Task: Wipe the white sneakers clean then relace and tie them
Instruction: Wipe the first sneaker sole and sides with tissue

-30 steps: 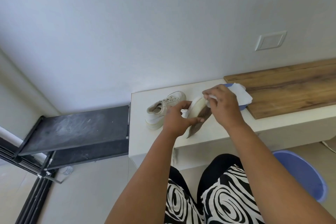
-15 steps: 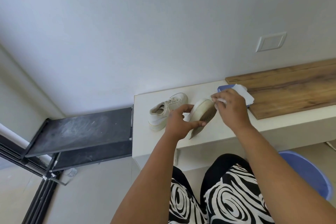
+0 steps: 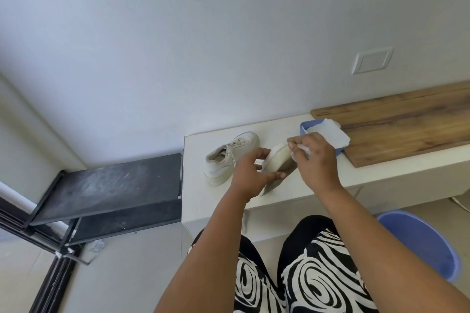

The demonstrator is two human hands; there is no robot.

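Since the earlier frame the right hand is moving its small crumpled white wipe back along the sole rim; it is pinching the wipe. The left hand is gripping the tilted white sneaker with cream rubber sole on the white counter. This shoe is looking light and stiff at the sole, so holding its middle seems safest. I am counting two sneakers; the second white laced sneaker is standing just beside.

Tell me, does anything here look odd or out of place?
Nothing looks spilled or broken. One sneaker stands upright on the white bench; the other sneaker is tipped on its side only because the left hand holds it while the right hand wipes with a white wipe.
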